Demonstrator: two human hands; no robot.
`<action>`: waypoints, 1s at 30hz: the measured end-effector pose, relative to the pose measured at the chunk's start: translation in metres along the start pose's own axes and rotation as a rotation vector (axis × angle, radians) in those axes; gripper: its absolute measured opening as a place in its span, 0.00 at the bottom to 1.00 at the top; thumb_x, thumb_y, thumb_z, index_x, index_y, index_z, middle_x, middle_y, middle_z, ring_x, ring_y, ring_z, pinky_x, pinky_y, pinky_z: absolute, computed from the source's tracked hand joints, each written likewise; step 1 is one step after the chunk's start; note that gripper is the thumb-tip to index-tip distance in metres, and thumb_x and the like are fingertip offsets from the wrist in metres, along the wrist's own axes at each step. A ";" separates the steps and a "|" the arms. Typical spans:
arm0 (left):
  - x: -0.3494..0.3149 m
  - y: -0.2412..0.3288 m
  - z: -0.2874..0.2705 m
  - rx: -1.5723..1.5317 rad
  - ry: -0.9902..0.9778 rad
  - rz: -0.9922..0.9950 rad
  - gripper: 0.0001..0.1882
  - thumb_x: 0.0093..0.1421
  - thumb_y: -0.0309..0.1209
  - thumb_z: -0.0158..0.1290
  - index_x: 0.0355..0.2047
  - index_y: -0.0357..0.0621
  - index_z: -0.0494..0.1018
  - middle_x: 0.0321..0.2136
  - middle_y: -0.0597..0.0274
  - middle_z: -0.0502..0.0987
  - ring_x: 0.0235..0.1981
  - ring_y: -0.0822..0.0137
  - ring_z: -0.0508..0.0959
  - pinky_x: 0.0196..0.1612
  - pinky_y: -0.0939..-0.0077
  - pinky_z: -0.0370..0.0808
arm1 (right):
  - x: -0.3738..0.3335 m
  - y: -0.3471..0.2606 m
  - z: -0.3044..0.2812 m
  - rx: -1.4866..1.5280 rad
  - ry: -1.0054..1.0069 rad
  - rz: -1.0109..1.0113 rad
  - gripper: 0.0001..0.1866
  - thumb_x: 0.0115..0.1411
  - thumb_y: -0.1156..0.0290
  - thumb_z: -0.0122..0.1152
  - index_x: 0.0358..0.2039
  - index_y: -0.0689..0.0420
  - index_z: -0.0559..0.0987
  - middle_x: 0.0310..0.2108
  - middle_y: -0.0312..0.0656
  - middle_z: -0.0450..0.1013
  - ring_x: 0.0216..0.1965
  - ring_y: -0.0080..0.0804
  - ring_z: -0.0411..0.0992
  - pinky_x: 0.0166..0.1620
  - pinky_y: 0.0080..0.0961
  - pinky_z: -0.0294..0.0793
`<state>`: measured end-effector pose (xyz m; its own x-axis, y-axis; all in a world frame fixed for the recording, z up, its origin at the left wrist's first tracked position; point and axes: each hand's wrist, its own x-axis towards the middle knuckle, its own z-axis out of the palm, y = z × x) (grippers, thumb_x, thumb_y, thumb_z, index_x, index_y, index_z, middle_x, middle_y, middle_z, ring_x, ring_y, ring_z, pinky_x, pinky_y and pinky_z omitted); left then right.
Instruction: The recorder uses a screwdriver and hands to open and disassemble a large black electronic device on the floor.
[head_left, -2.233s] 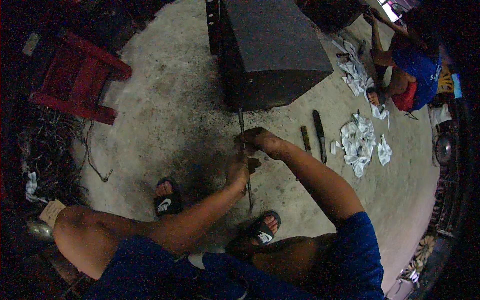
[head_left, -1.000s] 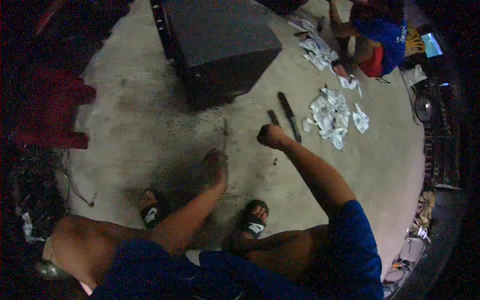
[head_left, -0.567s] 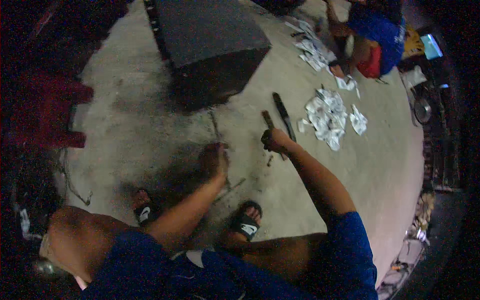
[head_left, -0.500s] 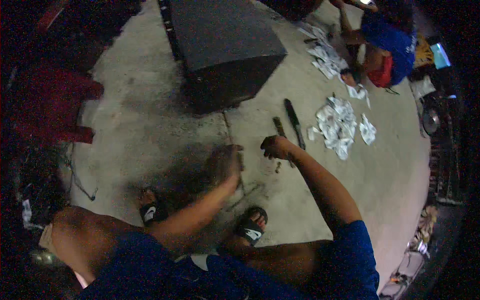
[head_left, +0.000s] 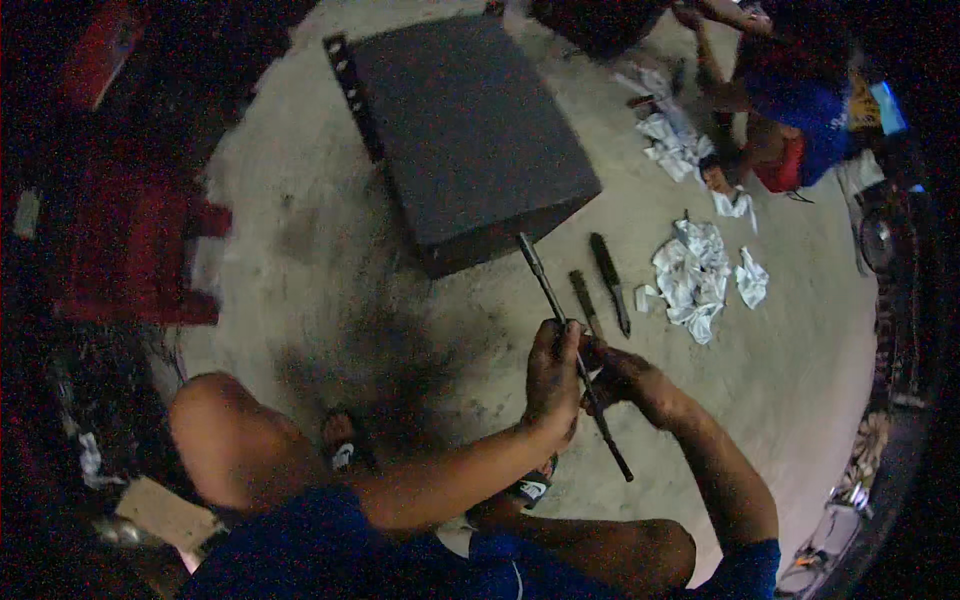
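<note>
"What's in your left grip (head_left: 553, 385)?"

"A thin dark rod (head_left: 612, 440). My thumb and fingers close around it near its middle, and it slants through, one end up and ahead of me, the other down by my right forearm."

"And your right grip (head_left: 640, 388)?"

"Just beside the left one, on the other side of the rod, fingers bent toward it. I can't tell whether they pinch the rod or only touch it; they are dark and overlap there."

"Where does the rod's far end show?"

"Ahead of both grips, against the near edge of the grey box (head_left: 480, 140). That end looks a little thicker."

"What lies close by?"

"On the floor (head_left: 300, 230), just beyond my right grip, a small brush (head_left: 580, 292), with a larger black brush (head_left: 608, 275) to its right. Further right lie crumpled white scraps (head_left: 695, 275)."

"Anything well apart from you?"

"A red stool (head_left: 135, 245), far to the left of my left grip. A co-worker (head_left: 800, 105) in a blue top, far ahead and right of my right grip. Nearer, a sandal (head_left: 537, 491) shows below my left grip."
</note>
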<state>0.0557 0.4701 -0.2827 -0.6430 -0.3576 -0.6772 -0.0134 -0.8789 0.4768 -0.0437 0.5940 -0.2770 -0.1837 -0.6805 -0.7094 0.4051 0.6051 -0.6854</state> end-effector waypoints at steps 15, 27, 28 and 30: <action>-0.011 0.093 -0.090 0.304 -0.522 -0.265 0.13 0.65 0.39 0.45 0.37 0.40 0.68 0.33 0.58 0.75 0.36 0.64 0.78 0.38 0.66 0.80 | -0.064 -0.063 0.143 -0.602 0.364 -0.003 0.14 0.55 0.73 0.58 0.42 0.62 0.73 0.28 0.53 0.74 0.29 0.47 0.73 0.34 0.35 0.71; -0.004 0.107 -0.094 0.313 -0.570 -0.273 0.16 0.65 0.43 0.45 0.37 0.41 0.67 0.32 0.59 0.74 0.35 0.67 0.77 0.35 0.70 0.79 | -0.056 -0.066 0.163 -0.587 0.443 -0.014 0.15 0.53 0.77 0.59 0.43 0.63 0.73 0.32 0.49 0.76 0.31 0.33 0.73 0.36 0.29 0.72; -0.003 0.109 -0.094 0.353 -0.584 -0.266 0.16 0.65 0.44 0.45 0.37 0.42 0.67 0.32 0.59 0.74 0.36 0.67 0.77 0.36 0.70 0.79 | -0.056 -0.065 0.163 -0.581 0.437 -0.012 0.15 0.53 0.77 0.59 0.43 0.63 0.73 0.32 0.49 0.76 0.31 0.33 0.73 0.36 0.29 0.72; -0.001 0.107 -0.098 0.350 -0.596 -0.274 0.17 0.65 0.45 0.45 0.38 0.42 0.67 0.32 0.60 0.74 0.36 0.67 0.77 0.36 0.70 0.79 | -0.052 -0.065 0.161 -0.619 0.395 -0.025 0.14 0.55 0.76 0.57 0.43 0.63 0.73 0.31 0.48 0.76 0.30 0.33 0.74 0.36 0.28 0.72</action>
<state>0.1295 0.3455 -0.2858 -0.8866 0.1796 -0.4263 -0.4124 -0.7244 0.5524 0.0833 0.5237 -0.1687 -0.5431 -0.5682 -0.6182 -0.1623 0.7934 -0.5867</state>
